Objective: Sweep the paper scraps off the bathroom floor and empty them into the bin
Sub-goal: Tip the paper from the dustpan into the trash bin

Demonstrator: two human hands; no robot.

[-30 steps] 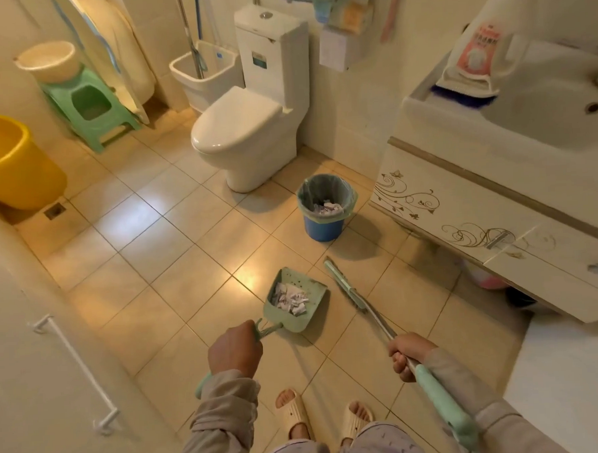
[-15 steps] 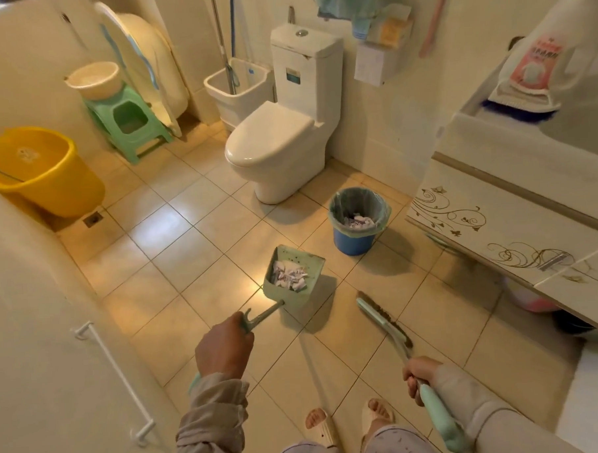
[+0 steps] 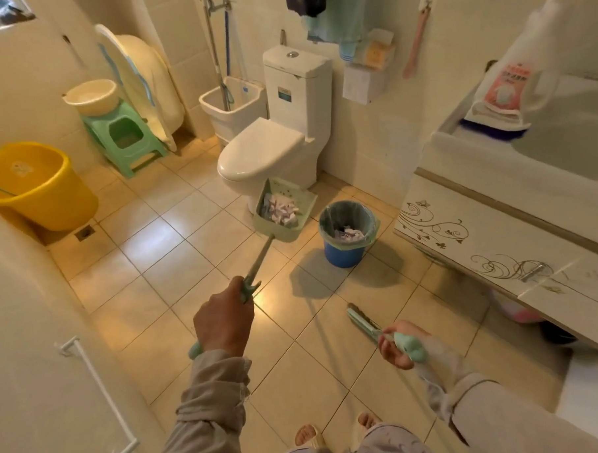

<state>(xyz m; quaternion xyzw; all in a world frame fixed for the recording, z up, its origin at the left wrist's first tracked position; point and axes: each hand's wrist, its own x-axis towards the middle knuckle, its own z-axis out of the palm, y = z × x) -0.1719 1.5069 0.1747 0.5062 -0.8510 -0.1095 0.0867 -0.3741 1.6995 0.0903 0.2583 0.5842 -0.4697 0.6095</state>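
My left hand (image 3: 223, 323) grips the long handle of a pale green dustpan (image 3: 283, 211), raised off the floor just left of the bin. A heap of white and lilac paper scraps (image 3: 282, 210) lies in the pan. The blue bin (image 3: 346, 234), lined with a grey bag, stands on the tiles in front of the vanity and holds a few scraps. My right hand (image 3: 398, 345) holds the green handle of a short broom (image 3: 363, 321), whose brush head hangs low over the floor to the lower right of the bin.
A white toilet (image 3: 273, 141) stands right behind the dustpan. The vanity cabinet (image 3: 497, 238) with its sink fills the right side. A yellow bucket (image 3: 38, 184), a green stool (image 3: 124, 138) and a mop sink (image 3: 232, 102) line the far left. My sandalled feet (image 3: 334, 433) are at the bottom.
My left hand has lifted the dustpan off the floor and carried it forward and right, next to the bin. The broom has drawn back toward me.
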